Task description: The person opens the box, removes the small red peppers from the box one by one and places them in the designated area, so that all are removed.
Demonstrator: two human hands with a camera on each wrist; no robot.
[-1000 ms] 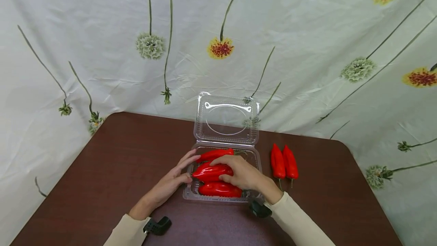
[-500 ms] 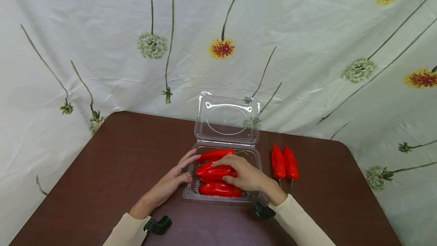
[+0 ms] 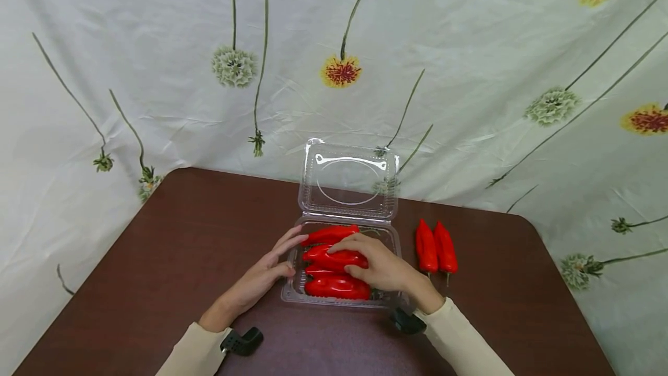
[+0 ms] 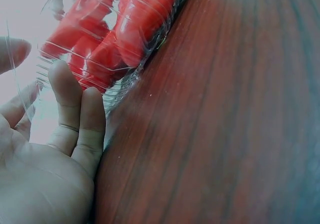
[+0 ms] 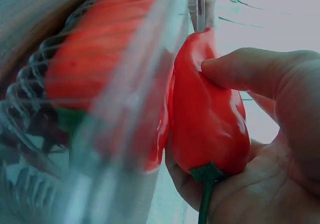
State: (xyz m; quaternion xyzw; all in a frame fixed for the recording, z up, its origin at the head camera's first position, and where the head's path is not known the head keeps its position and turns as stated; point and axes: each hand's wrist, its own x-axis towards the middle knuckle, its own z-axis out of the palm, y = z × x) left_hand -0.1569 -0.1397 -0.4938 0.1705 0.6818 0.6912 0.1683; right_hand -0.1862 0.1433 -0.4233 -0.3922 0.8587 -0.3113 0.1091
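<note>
My right hand (image 3: 383,264) holds a glossy red pepper (image 5: 205,121) between thumb and fingers, its green stem toward the palm. This pepper lies crosswise over the open clear plastic container (image 3: 334,303). Other red peppers are inside: a front one (image 3: 336,287), a back one (image 3: 329,235), and part of another showing below the held pepper. My left hand (image 3: 266,274) rests at the container's left side, fingers extended; in the left wrist view its fingertips (image 4: 65,81) are against the ribbed clear wall.
The container's clear lid (image 3: 347,181) stands raised at the back, near a flower-patterned white cloth (image 3: 469,103). Two more red peppers (image 3: 427,246) lie side by side on the dark brown table (image 3: 219,219), right of the container.
My right hand has shifted a little to the right with the pepper, whose tip has drawn away from the left wall. More of a pepper underneath shows. The left hand stays put.
</note>
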